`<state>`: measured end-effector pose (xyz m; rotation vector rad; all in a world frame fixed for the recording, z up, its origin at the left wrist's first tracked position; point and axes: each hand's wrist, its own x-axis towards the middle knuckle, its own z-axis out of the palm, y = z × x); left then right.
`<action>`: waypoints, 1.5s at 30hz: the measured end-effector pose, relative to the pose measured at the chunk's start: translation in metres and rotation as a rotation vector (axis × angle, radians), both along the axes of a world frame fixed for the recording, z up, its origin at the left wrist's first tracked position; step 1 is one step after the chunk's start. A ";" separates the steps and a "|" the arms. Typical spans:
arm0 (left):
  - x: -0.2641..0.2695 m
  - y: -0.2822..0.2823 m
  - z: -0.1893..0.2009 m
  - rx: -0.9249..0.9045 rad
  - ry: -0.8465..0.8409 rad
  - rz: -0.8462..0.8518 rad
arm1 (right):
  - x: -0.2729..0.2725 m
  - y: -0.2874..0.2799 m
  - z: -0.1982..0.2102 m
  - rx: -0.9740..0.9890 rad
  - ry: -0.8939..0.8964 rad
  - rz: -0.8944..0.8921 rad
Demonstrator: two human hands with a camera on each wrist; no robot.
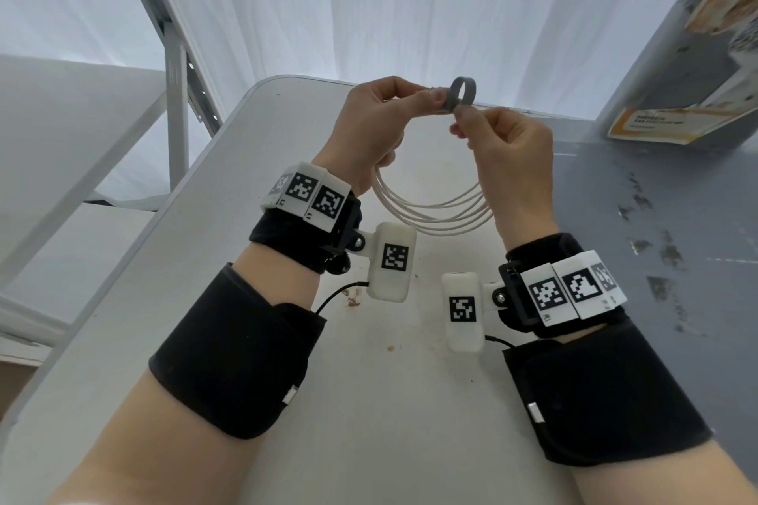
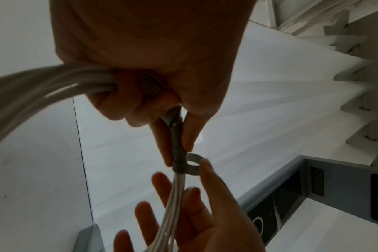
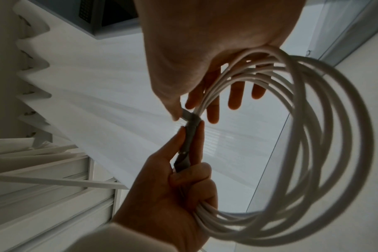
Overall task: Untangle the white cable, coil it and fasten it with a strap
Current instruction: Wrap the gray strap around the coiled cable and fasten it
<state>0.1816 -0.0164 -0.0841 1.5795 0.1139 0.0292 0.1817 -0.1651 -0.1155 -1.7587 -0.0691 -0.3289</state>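
Both hands are raised above the white table (image 1: pixel 287 340). The white cable (image 1: pixel 430 217) is wound into a coil of several loops that hangs between them. My left hand (image 1: pixel 430 98) grips the top of the coil, its thumb and forefinger pressing a grey strap (image 1: pixel 462 92) wrapped round the bundle. The strap's free end curls into a small loop above the fingers. My right hand (image 1: pixel 461 121) pinches that strap end (image 3: pixel 187 116) between thumb and forefinger, its other fingers spread behind the cable (image 3: pixel 302 136). In the left wrist view the strap (image 2: pixel 177 153) binds the strands tightly.
A grey, scuffed surface (image 1: pixel 656 217) adjoins the table on the right, with a grey appliance bearing an orange label (image 1: pixel 697 53) at the far right. White curtains hang behind. A slanted white metal frame (image 1: pixel 176 94) stands at the left. Brown stains (image 1: pixel 352 299) mark the table.
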 end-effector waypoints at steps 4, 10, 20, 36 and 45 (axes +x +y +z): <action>0.000 -0.002 -0.002 0.038 -0.020 0.018 | 0.002 0.000 0.000 0.066 -0.005 -0.021; 0.001 -0.002 -0.004 0.045 -0.044 0.096 | 0.005 -0.001 0.000 0.083 -0.036 0.023; -0.009 -0.005 0.008 -0.024 -0.012 0.094 | 0.003 0.000 -0.004 -0.091 0.104 0.161; -0.008 -0.010 0.008 0.011 0.101 0.002 | 0.004 -0.002 -0.004 -0.081 0.080 -0.017; -0.005 -0.009 0.007 0.011 0.109 -0.001 | 0.001 0.001 -0.002 -0.097 0.011 -0.105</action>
